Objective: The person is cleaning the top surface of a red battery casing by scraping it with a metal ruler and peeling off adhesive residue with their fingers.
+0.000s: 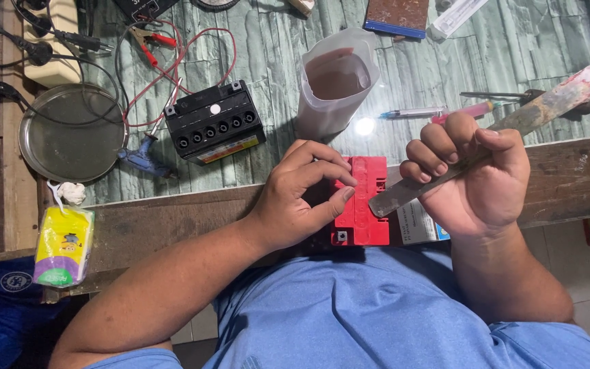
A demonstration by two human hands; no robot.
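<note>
**My hands on a red battery, a flat blade in my right fist**

Far left on the wooden bench edge lies a yellow and purple packet (63,254). Above it, a round metal dish (71,132) sits on the green patterned table top (513,48). Next comes a black battery (214,121) with red clip leads (165,48) trailing behind it. A translucent plastic jug (336,80) of brownish liquid stands nearer the middle.

In front of my blue shirt, my left hand (302,198) curls over a red battery (360,201), fingertips pressed to its top and thumb on its face. My right hand (476,181) is clenched tight around a flat metal blade (500,133), whose lower end touches the red battery's right edge. Behind it, a syringe (411,112) lies on the table top.
</note>
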